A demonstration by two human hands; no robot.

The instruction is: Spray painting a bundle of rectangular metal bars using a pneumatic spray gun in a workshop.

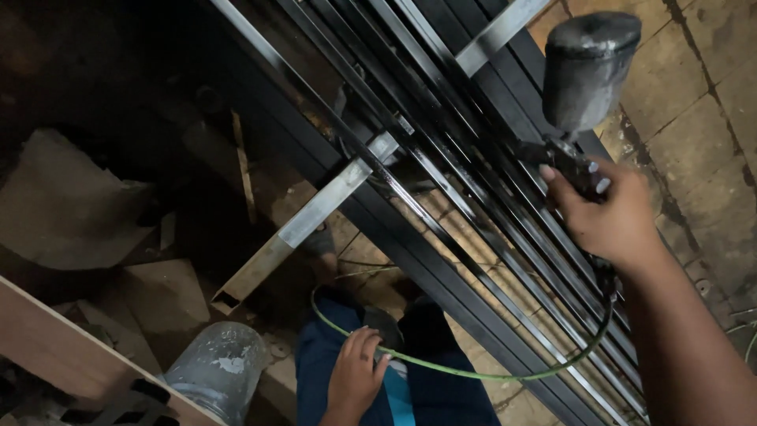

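Over a dim tiled floor (694, 95), my right hand (611, 217) is gripping the spray gun (583, 170) above wet black bars (473, 189); top-heavy under its cup (587, 71), I think, so best held at the handle. My left hand (355, 375) is clasping the soft green hose (489, 371).

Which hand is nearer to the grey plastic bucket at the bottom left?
Left. The left hand holds the green hose just right of the bucket; the right hand grips the spray gun far upper right.
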